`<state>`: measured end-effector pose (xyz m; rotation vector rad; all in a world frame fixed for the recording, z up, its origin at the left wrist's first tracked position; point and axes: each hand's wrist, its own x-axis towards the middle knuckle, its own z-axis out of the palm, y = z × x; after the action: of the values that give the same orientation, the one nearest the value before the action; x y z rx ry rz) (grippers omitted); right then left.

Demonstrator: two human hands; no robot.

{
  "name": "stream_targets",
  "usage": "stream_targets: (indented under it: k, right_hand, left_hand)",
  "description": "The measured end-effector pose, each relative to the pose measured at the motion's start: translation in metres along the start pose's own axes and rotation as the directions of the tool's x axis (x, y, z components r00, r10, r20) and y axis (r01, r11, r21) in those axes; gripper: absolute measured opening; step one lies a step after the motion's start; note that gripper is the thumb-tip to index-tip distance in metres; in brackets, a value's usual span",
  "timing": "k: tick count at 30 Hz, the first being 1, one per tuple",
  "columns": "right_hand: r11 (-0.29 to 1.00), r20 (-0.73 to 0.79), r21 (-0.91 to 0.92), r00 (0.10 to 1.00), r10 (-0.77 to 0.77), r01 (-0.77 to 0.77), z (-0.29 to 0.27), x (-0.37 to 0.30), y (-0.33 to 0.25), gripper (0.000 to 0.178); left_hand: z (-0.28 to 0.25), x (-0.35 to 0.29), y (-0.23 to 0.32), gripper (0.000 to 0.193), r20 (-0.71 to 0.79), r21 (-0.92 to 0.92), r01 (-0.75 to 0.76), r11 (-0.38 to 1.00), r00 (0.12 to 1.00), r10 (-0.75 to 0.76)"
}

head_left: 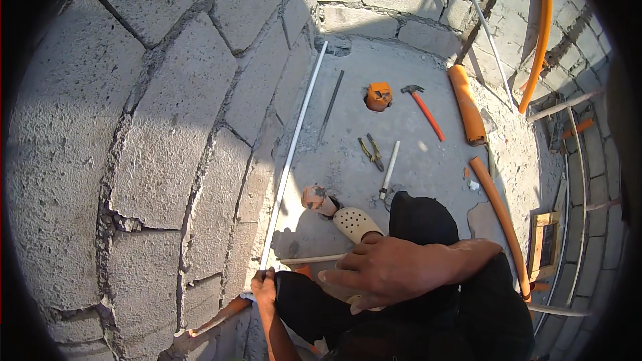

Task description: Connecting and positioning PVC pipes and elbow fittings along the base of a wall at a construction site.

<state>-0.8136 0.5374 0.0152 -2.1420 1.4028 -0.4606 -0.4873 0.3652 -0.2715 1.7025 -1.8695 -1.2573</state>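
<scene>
White pipe (291, 154): left of centre, long axis rising from lower left-centre toward upper centre, foot pinched by nearer left hand (265, 286); right hand (394, 269) apart, lower centre, fingers loosely spread.

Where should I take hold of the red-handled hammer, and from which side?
Likely the lower part of the red handle, with the right hand coming palm-down from the near side. The hammer lies flat, its head farther away, leaving the long, straight handle's end nearest.
</scene>
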Motion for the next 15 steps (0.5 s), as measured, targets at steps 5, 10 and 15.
stream_targets:
  k: [5, 10, 15]
  right_hand:
    - [1.000, 0.015, -0.009, 1.000, -0.008, 0.008, -0.002, 0.003, 0.000, 0.067]
    - [1.000, 0.025, -0.014, 0.999, -0.020, 0.020, -0.001, 0.007, 0.000, 0.067]
    - [0.999, 0.014, -0.019, 0.999, -0.048, 0.048, 0.002, 0.008, 0.003, 0.066]
  left_hand:
    - [-0.004, -0.001, 0.006, 0.029, 0.013, 0.028, 0.001, 1.000, 1.000, -0.001]
    - [-0.005, -0.005, 0.012, 0.030, -0.014, 0.057, 0.005, 0.998, 1.000, -0.004]
    - [-0.005, -0.005, 0.006, 0.032, -0.047, 0.060, -0.001, 0.998, 0.999, 0.004]
